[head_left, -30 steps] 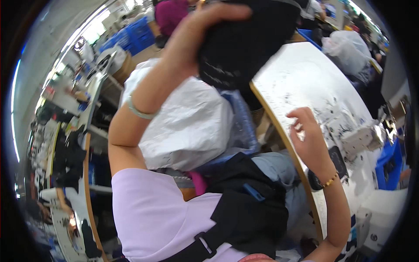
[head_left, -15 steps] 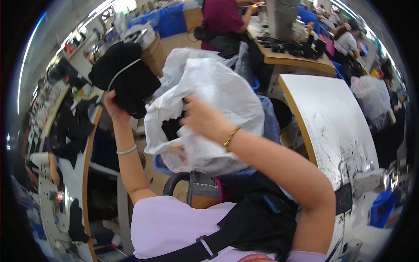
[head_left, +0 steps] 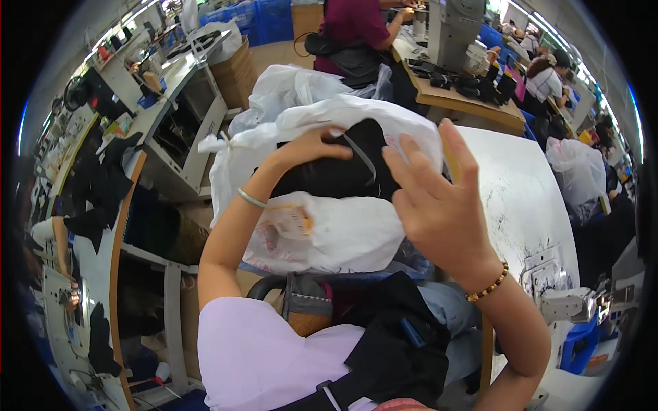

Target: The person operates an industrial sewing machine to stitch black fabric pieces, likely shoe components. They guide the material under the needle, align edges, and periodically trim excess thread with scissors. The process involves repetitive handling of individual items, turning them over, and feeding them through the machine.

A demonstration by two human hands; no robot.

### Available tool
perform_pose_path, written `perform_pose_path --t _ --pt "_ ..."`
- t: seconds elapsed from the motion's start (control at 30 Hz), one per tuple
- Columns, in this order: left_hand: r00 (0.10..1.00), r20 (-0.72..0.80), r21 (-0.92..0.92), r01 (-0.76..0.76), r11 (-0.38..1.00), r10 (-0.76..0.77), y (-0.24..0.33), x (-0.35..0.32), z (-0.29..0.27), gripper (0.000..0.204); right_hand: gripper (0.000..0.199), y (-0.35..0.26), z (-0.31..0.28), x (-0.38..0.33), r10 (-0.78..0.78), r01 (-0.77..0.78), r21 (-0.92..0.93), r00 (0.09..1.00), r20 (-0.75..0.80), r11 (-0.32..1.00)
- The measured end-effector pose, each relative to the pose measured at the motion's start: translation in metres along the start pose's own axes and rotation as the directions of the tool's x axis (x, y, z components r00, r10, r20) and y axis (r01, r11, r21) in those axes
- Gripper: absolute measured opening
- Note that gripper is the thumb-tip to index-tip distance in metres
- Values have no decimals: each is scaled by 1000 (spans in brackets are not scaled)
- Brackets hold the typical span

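Note:
A bundle of black cloth pieces (head_left: 322,179), bound with a pale band, lies in the mouth of a white woven sack (head_left: 349,229). My left hand (head_left: 312,147) grips the bundle's upper side near the band, fingers curled over it. Just to the right of the bundle, my right hand (head_left: 439,202) is raised with its fingers spread and nothing in it. The sack's rim stands up behind the black cloth, and its front wall sags toward me. What lies deeper in the sack is hidden.
A white-topped worktable (head_left: 514,198) with a sewing machine (head_left: 565,301) stands at my right. Another bench with a sewing machine (head_left: 72,322) is at the left. Ahead, a person in a maroon top (head_left: 349,27) works beside a table of black pieces (head_left: 473,82).
My left hand has brought the black bundle from the upper left into the sack's mouth. My right hand has let go of the sack's edge and moved right, fingers now spread.

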State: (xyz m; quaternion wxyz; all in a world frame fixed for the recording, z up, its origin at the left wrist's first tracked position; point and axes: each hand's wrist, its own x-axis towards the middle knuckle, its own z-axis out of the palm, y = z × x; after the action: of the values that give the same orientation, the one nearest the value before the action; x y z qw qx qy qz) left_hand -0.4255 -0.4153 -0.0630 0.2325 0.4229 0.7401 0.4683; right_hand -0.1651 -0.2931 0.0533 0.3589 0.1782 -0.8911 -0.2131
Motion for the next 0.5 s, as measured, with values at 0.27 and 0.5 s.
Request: perform_pose_path --t 0.27,0.5 --pt "989 -141 763 140 632 -48 44 -39 -23 34 26 30 -25 -49 -61 65 128 997 -36 990" --pt "637 -240 909 -117 401 732 203 -85 8 32 7 26 -54 -170 232 -272 141 941 245 952"
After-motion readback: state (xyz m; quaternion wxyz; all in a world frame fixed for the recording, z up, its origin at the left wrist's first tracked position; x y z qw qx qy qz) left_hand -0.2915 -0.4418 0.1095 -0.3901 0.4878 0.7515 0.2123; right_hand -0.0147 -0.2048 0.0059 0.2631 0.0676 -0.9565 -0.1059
